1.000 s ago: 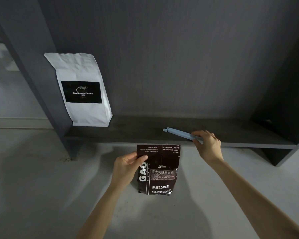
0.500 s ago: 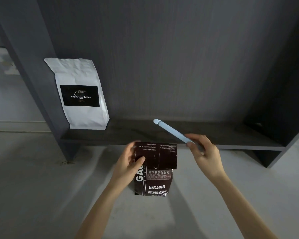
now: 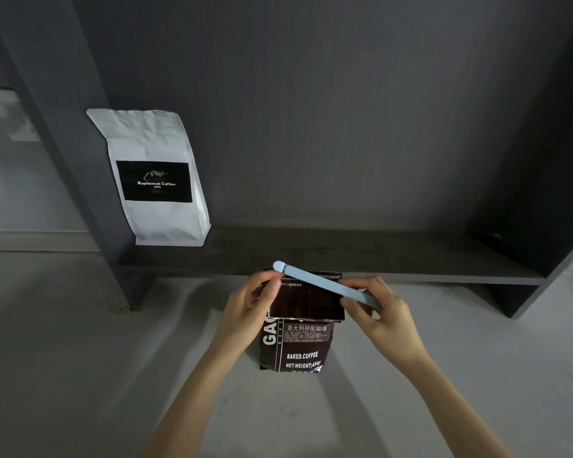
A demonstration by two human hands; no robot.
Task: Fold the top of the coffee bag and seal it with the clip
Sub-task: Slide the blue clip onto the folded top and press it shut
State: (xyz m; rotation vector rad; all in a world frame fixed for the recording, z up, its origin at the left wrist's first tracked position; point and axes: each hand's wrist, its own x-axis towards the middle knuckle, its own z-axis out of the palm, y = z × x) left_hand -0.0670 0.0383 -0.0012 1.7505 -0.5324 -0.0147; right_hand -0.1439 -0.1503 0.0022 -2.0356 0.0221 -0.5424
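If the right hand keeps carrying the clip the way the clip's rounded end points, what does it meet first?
Likely the left hand: the blue clip in the right hand points up-left across the dark coffee bag, its tip beside the left fingertips. Depth is unclear.

I see the dark coffee bag (image 3: 295, 345) upright, top folded down; the pale-blue clip (image 3: 325, 284) slants across that fold.

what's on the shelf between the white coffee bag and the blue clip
Nothing: in the head view the dark shelf is bare between the white coffee bag and the blue clip, which the right hand holds in front of it.
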